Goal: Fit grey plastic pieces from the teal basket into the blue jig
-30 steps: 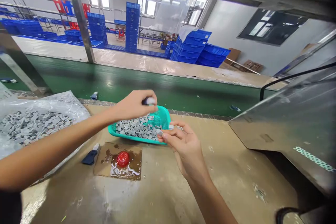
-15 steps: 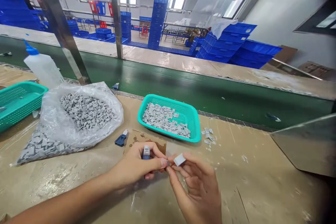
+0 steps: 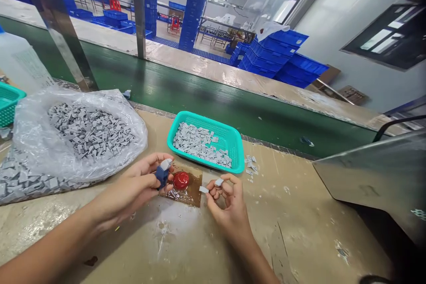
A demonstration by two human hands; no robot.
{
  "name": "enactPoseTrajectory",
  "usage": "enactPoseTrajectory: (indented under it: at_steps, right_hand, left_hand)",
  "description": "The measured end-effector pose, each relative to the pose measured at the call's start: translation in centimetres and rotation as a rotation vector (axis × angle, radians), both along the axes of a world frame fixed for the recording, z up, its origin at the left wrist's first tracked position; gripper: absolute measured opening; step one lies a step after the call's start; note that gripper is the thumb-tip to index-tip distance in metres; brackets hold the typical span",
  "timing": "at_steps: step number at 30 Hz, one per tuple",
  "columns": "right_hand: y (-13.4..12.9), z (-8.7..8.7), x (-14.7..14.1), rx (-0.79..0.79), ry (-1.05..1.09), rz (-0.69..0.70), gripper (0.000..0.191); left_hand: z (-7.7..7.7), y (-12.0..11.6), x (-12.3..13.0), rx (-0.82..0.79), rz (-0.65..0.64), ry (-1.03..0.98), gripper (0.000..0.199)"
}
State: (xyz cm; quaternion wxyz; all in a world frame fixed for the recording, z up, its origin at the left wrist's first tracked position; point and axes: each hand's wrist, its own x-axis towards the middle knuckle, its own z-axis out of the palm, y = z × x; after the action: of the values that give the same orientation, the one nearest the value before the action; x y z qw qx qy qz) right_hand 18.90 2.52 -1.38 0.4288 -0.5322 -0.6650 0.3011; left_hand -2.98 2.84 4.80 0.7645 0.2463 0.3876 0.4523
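Observation:
My left hand is closed around a dark blue plastic part that has a light grey piece at its upper end. To its right, my right hand pinches a small flat grey plastic piece between thumb and fingertip. A second grey piece sits higher among the same hand's fingers. Between the hands lies a wet brown board bearing a round, glossy red lump. The hands are apart.
Behind the hands stands a green basket of grey pieces, with a few loose pieces beside it. An open plastic bag of grey pieces and a white bottle are at left. A green conveyor belt runs behind. A metal panel stands right.
My hands have moved apart, the left one leftward with the blue part. The red lump now shows between them. The blue part that lay on the table is no longer visible. The view has shifted.

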Motion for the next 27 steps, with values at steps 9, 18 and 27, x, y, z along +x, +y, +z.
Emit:
enactPoseTrajectory:
  at_steps: [9, 18, 27]
  right_hand:
    - [0.5, -0.8, -0.2, -0.046, -0.073, 0.009, 0.037]
    - [0.5, -1.2, -0.3, 0.040, -0.207, 0.019, 0.032]
    - [0.8, -1.1, 0.0, -0.007, -0.188, -0.002, 0.038]
  left_hand:
    - [-0.7, -0.3, -0.3, -0.067, -0.061, -0.404, 0.031]
    - [-0.8, -0.3, 0.0, -0.128, -0.047, -0.343, 0.033]
    - [-1.3, -0.4, 0.0, -0.141, -0.046, -0.303, 0.023]
